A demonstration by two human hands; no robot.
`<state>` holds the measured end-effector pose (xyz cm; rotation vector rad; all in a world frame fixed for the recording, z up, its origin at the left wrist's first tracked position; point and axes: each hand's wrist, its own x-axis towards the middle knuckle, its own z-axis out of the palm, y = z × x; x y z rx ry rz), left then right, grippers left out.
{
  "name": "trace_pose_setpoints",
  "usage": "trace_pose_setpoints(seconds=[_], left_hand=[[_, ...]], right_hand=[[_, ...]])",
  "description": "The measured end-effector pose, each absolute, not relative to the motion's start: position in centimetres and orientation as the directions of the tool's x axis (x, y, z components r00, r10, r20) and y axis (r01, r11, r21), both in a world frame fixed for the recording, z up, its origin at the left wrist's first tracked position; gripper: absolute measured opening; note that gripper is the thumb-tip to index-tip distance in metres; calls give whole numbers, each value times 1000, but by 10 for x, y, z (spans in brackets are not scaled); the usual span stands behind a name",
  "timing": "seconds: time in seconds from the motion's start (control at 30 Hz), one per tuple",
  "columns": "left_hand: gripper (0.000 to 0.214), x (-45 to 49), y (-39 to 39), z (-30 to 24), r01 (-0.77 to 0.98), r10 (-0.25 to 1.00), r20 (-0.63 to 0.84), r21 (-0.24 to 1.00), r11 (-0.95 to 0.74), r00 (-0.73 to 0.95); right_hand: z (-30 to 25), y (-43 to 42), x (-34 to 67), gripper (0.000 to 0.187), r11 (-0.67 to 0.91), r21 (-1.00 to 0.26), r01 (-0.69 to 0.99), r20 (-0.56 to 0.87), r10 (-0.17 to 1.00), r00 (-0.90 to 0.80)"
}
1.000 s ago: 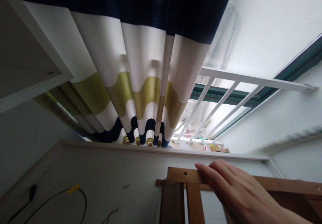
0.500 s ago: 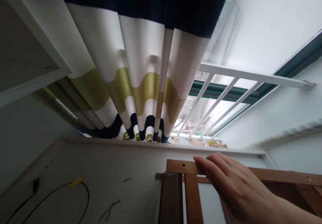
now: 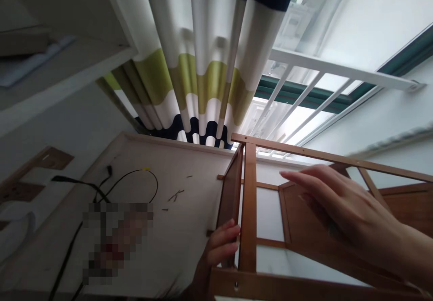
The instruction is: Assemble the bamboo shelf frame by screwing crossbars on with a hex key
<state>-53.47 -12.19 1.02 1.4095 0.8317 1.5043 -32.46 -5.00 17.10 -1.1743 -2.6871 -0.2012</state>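
A brown wooden rack with rails and panels stands on the pale surface, in the lower right of the head view. My left hand comes up from the bottom edge, its fingers curled over the edge of the rack's narrow left side panel. Part of that palm is hidden. Above the open middle of the rack is my right hand, fingers stretched out and apart from the top rail. Nothing shows in its grasp.
Black cables and small dark scraps lie on the white surface at left. A power strip is beside the left wall. Striped curtains, a white window railing and an overhead shelf surround it.
My right hand has let go of the rack's rail and now hovers. My left hand has come into view on the side panel. The view has tilted, showing more of the rack.
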Motion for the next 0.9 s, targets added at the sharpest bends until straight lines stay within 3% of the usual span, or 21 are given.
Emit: trace_pose_setpoints(seconds=[0.13, 0.37, 0.53, 0.7, 0.9], left_hand=[[54, -539, -124, 1, -126, 875, 483, 870, -476, 29], [23, -536, -136, -3, -118, 915, 393, 908, -401, -90], [22, -531, -136, 1, -179, 918, 369, 903, -391, -144], [23, -530, -135, 2, -257, 928, 342, 893, -370, -149], [22, -528, -136, -2, -306, 939, 308, 888, -342, -154]], right_hand=[[164, -80, -337, 32, 749, 23, 662, 166, 650, -741], [125, -108, -347, 31, 739, -48, 672, 67, 674, -736], [119, -116, -351, 40, 745, -28, 667, 68, 667, -742], [118, -118, -356, 30, 771, 21, 636, 18, 636, -771], [117, -117, -357, 34, 785, 37, 619, -25, 620, -784]])
